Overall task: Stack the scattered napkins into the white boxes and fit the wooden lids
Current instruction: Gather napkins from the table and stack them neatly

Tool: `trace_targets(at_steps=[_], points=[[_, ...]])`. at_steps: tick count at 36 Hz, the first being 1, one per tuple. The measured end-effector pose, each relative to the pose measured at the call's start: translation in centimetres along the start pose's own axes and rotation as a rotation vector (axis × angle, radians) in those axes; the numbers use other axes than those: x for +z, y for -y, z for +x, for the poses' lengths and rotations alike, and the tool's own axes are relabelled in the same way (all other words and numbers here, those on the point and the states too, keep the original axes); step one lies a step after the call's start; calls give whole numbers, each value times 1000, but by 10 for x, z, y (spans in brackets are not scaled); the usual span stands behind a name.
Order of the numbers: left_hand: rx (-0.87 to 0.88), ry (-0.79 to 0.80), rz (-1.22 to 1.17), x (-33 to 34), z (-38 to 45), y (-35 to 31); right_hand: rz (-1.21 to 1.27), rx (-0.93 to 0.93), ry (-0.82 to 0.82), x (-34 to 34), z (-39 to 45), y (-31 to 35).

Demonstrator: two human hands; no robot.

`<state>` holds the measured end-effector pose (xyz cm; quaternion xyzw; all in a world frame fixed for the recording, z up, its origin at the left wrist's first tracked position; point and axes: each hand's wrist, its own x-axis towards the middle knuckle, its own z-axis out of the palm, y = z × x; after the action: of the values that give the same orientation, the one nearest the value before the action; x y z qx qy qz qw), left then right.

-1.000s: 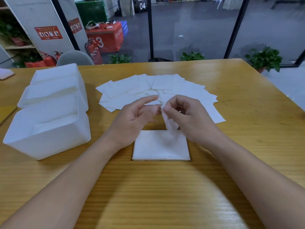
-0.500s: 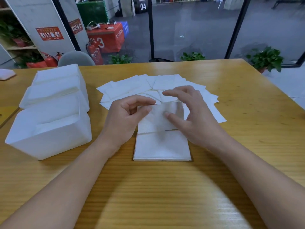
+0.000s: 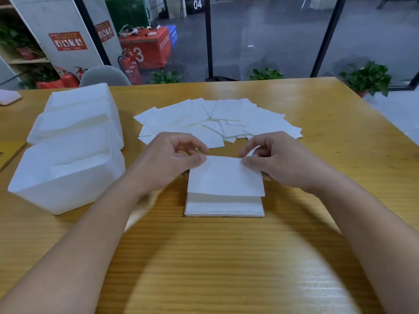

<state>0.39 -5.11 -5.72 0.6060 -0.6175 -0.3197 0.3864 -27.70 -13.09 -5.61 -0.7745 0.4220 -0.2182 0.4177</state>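
A single white napkin (image 3: 226, 177) is held flat just above a small neat stack of napkins (image 3: 224, 209) at the table's middle. My left hand (image 3: 167, 162) pinches its far left corner and my right hand (image 3: 278, 159) pinches its far right corner. Beyond my hands, several loose napkins (image 3: 217, 118) lie fanned out and overlapping. On the left stand three white boxes: the nearest (image 3: 65, 175), a second (image 3: 74, 125) behind it and a third (image 3: 79, 98) at the back. No wooden lid is clearly visible.
The wooden table (image 3: 226, 257) runs to its right edge near potted plants (image 3: 367, 78). A yellowish flat piece (image 3: 9, 150) lies at the far left edge. A grey chair back (image 3: 104, 75) and fire extinguishers (image 3: 129, 66) stand beyond the table.
Both hands lifted one napkin from the loose spread, opened it flat and drew it toward me over the stack. The boxes have not moved.
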Motion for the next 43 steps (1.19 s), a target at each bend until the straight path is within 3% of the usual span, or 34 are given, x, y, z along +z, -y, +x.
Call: trace_targets(at_steps=[9, 19, 25, 28, 36, 40, 43], points=[[-85, 194, -17, -2, -3, -1, -106, 68, 143, -4, -4, 2], [-71, 257, 121, -2, -4, 2, -201, 37, 91, -2, 1, -5], [30, 154, 252, -7, -2, 1, -288, -11, -125, -4, 5, -11], [45, 125, 292, -3, -1, 3, -425, 5, -123, -2, 6, -16], [16, 210, 297, 5, -1, 9, -494, -9, -144, 3, 12, -26], [20, 196, 263, 10, -2, 6, -395, -28, -145, 5, 10, -21], [42, 72, 228, 18, -2, 5, -232, -80, -168, 8, 10, -15]])
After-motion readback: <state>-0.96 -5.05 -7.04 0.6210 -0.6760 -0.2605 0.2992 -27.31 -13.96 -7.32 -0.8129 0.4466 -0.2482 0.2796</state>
